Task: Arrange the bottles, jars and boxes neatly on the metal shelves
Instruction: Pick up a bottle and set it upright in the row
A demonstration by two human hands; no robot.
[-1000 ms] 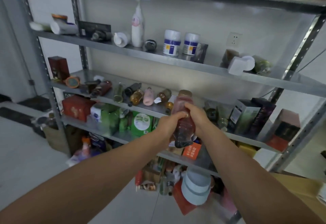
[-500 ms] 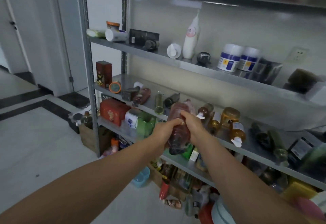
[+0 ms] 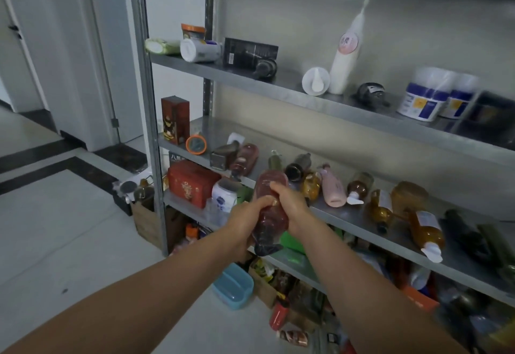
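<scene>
Both hands, left hand [image 3: 246,221] and right hand [image 3: 292,208], clench a reddish bottle [image 3: 270,208] held upside down in mid-air before the metal shelves [image 3: 362,225]. Beyond, at one o'clock, a pink bottle [image 3: 331,189] and amber bottles [image 3: 426,231] lie toppled; at eleven o'clock stands a red box [image 3: 175,119].

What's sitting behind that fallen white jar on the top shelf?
Behind the white jar stands an orange-lidded tub, upright. Only its lid and upper part show; the jar covers the rest.
</scene>
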